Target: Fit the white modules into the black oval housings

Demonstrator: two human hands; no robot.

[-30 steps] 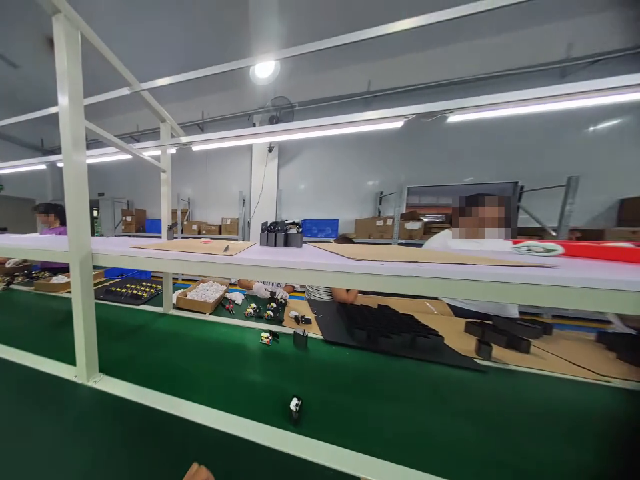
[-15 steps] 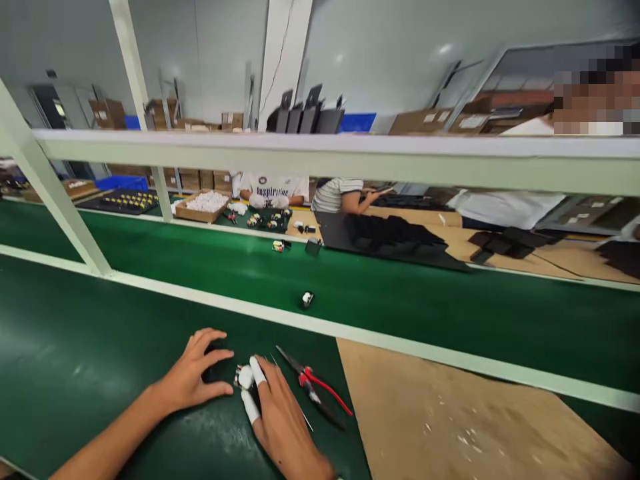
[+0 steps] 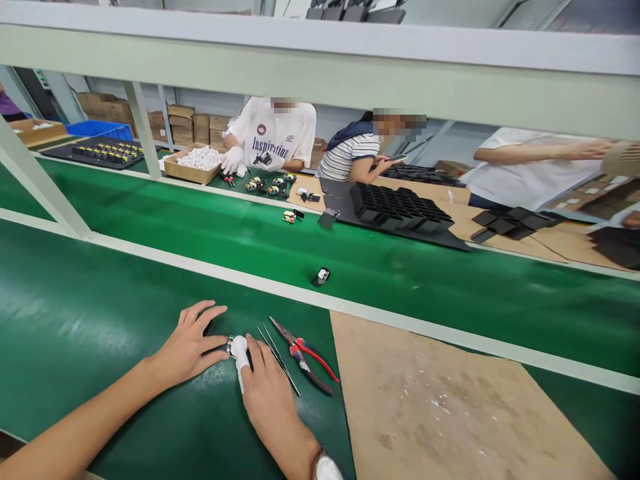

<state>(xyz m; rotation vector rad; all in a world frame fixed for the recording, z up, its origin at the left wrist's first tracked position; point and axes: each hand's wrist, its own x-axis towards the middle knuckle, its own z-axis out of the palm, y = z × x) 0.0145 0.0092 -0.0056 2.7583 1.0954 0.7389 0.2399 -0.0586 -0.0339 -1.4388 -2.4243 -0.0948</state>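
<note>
A small white-topped component (image 3: pixel 239 346) with wires or metal bits at its left side sits low over the green work surface, between my hands. My right hand (image 3: pixel 270 387), with white finger covers, holds its right side between thumb and fingers; the fingertips are partly hidden. My left hand (image 3: pixel 193 347) is at its left edge, thumb and index tips close to it or touching, the other fingers spread. Just right of my right hand lie tweezers (image 3: pixel 280 360) and red-handled long-nose pliers (image 3: pixel 304 357).
A brown board (image 3: pixel 450 400) with white scraps lies to the right. Beyond a pale rail (image 3: pixel 210 272), the green conveyor belt (image 3: pixel 210 220) carries a black-and-white unit (image 3: pixel 323 275). Across it, co-workers sit by a box of white parts (image 3: pixel 193 173) and black casings (image 3: pixel 400 207). A pale beam (image 3: pixel 320 67) crosses above.
The view has tilted down, so the beam and co-workers appear higher. My left thumb and index have closed in on the component's left edge. My right hand stays on its right side.
</note>
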